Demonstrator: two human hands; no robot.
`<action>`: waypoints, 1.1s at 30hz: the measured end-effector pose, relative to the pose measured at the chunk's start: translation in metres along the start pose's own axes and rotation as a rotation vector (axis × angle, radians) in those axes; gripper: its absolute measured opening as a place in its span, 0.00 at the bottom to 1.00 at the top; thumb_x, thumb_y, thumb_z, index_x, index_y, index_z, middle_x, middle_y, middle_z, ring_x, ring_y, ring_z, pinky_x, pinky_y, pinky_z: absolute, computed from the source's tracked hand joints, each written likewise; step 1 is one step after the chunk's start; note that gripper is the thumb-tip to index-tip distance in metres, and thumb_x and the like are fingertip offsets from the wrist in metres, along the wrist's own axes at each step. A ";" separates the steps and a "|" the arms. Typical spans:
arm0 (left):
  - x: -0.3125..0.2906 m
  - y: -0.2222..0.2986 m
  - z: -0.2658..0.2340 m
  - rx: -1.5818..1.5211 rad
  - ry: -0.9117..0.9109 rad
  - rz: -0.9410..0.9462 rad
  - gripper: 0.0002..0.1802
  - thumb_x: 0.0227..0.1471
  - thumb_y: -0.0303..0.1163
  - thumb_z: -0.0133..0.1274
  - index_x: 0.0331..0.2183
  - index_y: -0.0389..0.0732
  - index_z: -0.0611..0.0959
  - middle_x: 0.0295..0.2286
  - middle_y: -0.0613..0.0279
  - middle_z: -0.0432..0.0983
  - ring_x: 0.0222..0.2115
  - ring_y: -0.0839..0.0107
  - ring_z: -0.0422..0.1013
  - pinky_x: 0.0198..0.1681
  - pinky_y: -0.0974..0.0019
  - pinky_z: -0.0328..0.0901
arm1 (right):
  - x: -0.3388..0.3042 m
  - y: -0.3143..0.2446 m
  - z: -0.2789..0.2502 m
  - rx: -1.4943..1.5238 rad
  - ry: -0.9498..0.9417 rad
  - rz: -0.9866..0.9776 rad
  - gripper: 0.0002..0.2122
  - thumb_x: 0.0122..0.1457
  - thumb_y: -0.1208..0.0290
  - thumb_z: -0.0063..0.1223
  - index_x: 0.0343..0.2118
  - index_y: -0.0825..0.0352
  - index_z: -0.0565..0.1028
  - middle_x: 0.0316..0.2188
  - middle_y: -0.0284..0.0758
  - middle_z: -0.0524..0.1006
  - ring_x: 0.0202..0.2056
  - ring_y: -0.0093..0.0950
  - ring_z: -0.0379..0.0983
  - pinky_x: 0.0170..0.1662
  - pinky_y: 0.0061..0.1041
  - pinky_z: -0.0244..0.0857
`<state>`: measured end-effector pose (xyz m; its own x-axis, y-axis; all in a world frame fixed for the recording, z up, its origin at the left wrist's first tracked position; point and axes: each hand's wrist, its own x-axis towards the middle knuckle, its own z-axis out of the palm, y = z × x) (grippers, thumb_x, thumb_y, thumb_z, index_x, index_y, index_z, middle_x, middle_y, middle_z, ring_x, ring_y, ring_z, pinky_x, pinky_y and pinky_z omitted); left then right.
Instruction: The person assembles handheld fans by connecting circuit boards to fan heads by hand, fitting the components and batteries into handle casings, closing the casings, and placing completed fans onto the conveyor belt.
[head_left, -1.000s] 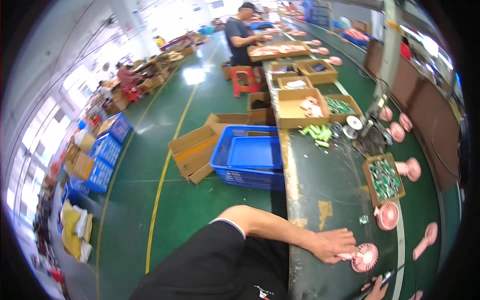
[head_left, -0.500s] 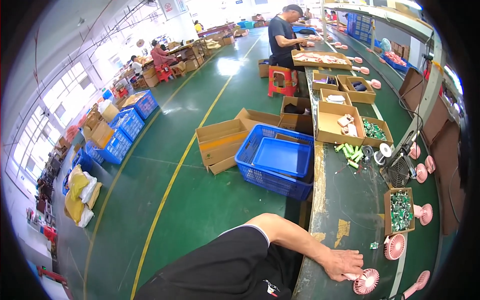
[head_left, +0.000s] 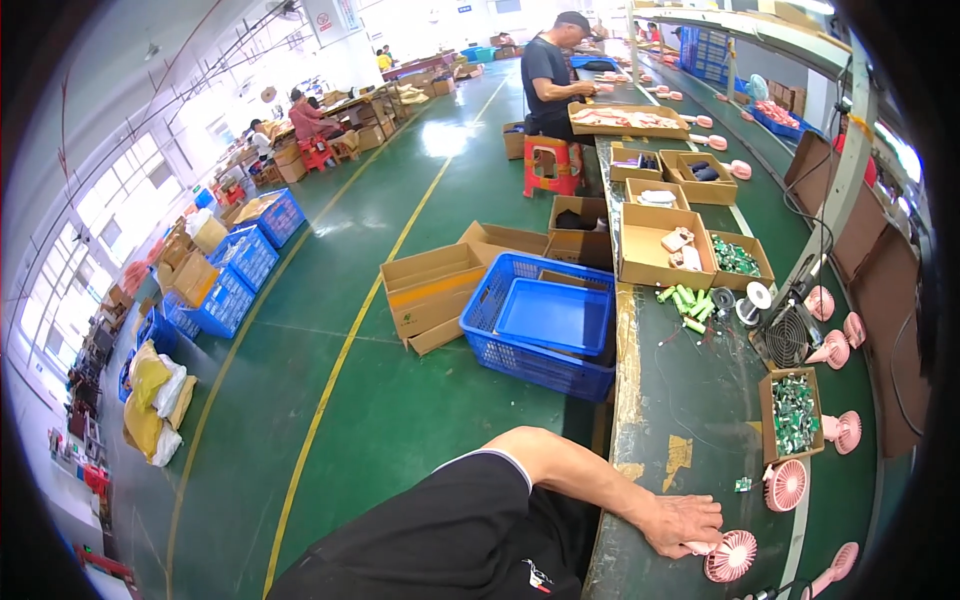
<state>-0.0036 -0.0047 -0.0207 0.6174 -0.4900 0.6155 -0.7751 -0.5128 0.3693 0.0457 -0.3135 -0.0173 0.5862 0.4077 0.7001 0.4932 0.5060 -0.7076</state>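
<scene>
My left hand [head_left: 682, 524] rests low over the near end of the bench, its fingers closed around the handle of a small pink handheld fan [head_left: 731, 556]. The fan's round slatted head sticks out to the right of my fingers, while most of the handle is hidden under my palm. Just beyond the hand lies a small green circuit board [head_left: 743, 485]. Another pink fan [head_left: 786, 486] stands to the right of that board. My right hand is out of the picture. At the lower edge, a dark cable-like piece [head_left: 790, 590] shows in part.
A cardboard box of green circuit boards [head_left: 795, 412] stands farther along the bench. Past it are green battery cells [head_left: 688, 305], a wire spool [head_left: 755, 300] and a black round grille [head_left: 787, 342]. A blue crate [head_left: 540, 365] sits left of the bench. A co-worker [head_left: 548, 80] works farther up.
The whole view has shifted slightly, so things sit a little farther left. My left hand keeps its grip on the fan. More of the dark cable-like piece shows at the lower edge.
</scene>
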 end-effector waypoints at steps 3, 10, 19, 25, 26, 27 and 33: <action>-0.005 0.000 -0.002 -0.019 0.018 -0.019 0.22 0.40 0.33 0.56 0.40 0.38 0.74 0.30 0.56 0.65 0.34 0.58 0.62 0.36 0.57 0.57 | 0.015 -0.034 0.041 -0.478 0.746 0.903 0.12 0.60 0.78 0.49 0.45 0.76 0.69 0.29 0.42 0.75 0.18 0.28 0.69 0.19 0.25 0.64; -0.002 0.000 -0.003 -0.056 -0.004 -0.029 0.22 0.41 0.33 0.56 0.41 0.38 0.73 0.31 0.55 0.64 0.35 0.56 0.62 0.37 0.56 0.57 | -0.021 -0.012 0.017 -0.457 0.890 0.646 0.11 0.60 0.78 0.49 0.44 0.76 0.69 0.28 0.42 0.75 0.18 0.28 0.69 0.19 0.25 0.64; -0.003 -0.001 -0.001 -0.061 -0.018 -0.052 0.24 0.40 0.33 0.56 0.42 0.38 0.73 0.33 0.53 0.64 0.36 0.55 0.62 0.38 0.55 0.58 | -0.016 -0.018 0.015 -0.570 0.828 0.852 0.13 0.58 0.81 0.48 0.46 0.77 0.67 0.29 0.42 0.74 0.18 0.29 0.68 0.19 0.25 0.65; 0.001 0.001 0.004 -0.041 0.017 -0.052 0.24 0.37 0.34 0.57 0.40 0.39 0.75 0.32 0.54 0.65 0.37 0.57 0.63 0.39 0.55 0.58 | -0.041 -0.015 -0.020 -0.496 0.751 0.979 0.14 0.58 0.80 0.50 0.48 0.77 0.67 0.29 0.42 0.74 0.18 0.30 0.69 0.19 0.26 0.65; 0.000 0.001 0.004 -0.040 -0.005 -0.065 0.24 0.37 0.34 0.57 0.40 0.39 0.75 0.32 0.54 0.65 0.37 0.57 0.63 0.39 0.55 0.58 | -0.038 -0.007 -0.021 -0.484 0.737 0.989 0.14 0.58 0.80 0.50 0.48 0.77 0.67 0.29 0.42 0.74 0.18 0.30 0.69 0.19 0.26 0.65; -0.003 0.000 0.003 -0.038 -0.004 -0.077 0.24 0.36 0.34 0.57 0.40 0.38 0.75 0.32 0.54 0.65 0.37 0.56 0.63 0.40 0.54 0.58 | -0.036 0.000 -0.020 -0.483 0.718 0.996 0.14 0.58 0.79 0.50 0.47 0.77 0.68 0.29 0.42 0.75 0.18 0.30 0.69 0.19 0.26 0.66; -0.002 -0.003 0.002 -0.019 -0.013 -0.039 0.26 0.38 0.35 0.56 0.42 0.37 0.73 0.32 0.54 0.65 0.35 0.56 0.62 0.37 0.56 0.57 | -0.016 -0.004 0.001 -0.534 0.667 0.985 0.12 0.58 0.76 0.51 0.43 0.76 0.72 0.30 0.41 0.76 0.22 0.29 0.71 0.24 0.27 0.66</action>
<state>-0.0027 -0.0038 -0.0248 0.6484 -0.4789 0.5918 -0.7530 -0.5181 0.4056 0.0336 -0.3215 -0.0260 0.9737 -0.1000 -0.2049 -0.2221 -0.2128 -0.9515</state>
